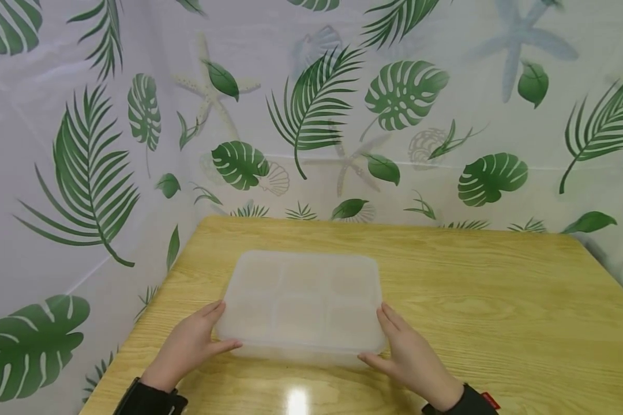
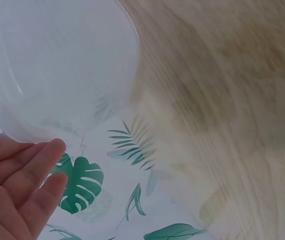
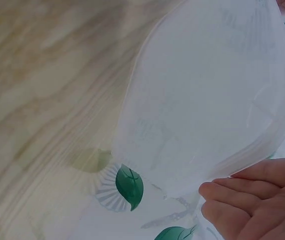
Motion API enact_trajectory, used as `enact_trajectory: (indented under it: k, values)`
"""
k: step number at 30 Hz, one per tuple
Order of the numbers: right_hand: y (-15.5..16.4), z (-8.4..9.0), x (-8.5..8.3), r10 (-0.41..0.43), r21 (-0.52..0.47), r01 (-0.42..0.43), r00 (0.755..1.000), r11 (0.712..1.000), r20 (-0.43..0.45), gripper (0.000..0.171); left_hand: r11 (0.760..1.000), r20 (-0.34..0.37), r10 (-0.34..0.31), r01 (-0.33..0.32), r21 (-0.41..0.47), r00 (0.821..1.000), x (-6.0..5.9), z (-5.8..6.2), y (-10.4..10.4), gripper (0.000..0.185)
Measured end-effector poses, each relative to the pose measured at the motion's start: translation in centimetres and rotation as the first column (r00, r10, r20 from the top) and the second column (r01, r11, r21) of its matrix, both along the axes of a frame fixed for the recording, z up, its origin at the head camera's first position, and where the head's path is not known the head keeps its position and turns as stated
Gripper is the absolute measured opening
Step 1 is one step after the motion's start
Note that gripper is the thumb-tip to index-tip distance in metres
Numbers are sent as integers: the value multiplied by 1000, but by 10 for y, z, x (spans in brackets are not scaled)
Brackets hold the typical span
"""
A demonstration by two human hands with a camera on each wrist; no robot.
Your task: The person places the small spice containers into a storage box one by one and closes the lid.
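Note:
A translucent white plastic box [image 1: 301,302] with a flat lid is between my two hands over the table. Faint lines through the lid mark out several rectangular compartments. My left hand [image 1: 189,343] grips its left side, thumb at the near left corner and fingers along the side. At the opposite end my right hand [image 1: 412,354] holds the right side, its thumb at the near right corner. The left wrist view shows the box's rounded wall [image 2: 67,65] against the fingertips. From the right wrist, the smooth box wall [image 3: 197,100] shows right at the fingers [image 3: 232,192].
The wood-grain table [image 1: 498,311] extends beyond the box, mostly to the right. Behind it and along its left side hangs a white cloth [image 1: 311,190] printed with green leaves, shells and starfish. A bright reflection lies on the tabletop near the front.

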State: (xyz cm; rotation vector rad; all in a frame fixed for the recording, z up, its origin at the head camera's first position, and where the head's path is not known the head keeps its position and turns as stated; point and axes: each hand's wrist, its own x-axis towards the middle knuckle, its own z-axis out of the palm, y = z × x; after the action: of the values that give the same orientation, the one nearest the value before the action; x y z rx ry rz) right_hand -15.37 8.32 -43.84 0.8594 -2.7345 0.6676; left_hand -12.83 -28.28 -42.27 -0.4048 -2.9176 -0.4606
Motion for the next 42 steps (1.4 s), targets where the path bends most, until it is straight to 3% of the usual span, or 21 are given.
enact_trajectory:
  k: [6,19,26,30,33,36,42]
  values:
    - [-2,-1,-10,5,-23,-6,1000,1000,-17,81,1000,-35,12,-12,5,999,-9,0,0,74]
    - [-6,-2,-35,-25,-33,26,999,999,22,81,999,24,5,-6,46,1000,-37,0,-1,74]
    - [-7,-2,-38,-41,-17,42,998,999,48,83,1000,41,26,-27,11,999,-41,2,-1,75]
    - [-4,1,-36,-45,-7,45,997,999,56,83,999,44,38,-36,-41,998,-40,9,6,74]
    - [1,7,-32,-46,31,45,999,998,29,81,997,1,27,-27,-67,1000,-36,17,20,73]
    - [4,13,-29,-46,80,47,999,996,-24,80,997,-93,-11,4,-77,996,-32,26,39,73]
    - [2,30,-21,-51,131,63,994,989,-93,78,991,-249,-101,75,-111,963,-31,41,79,70]
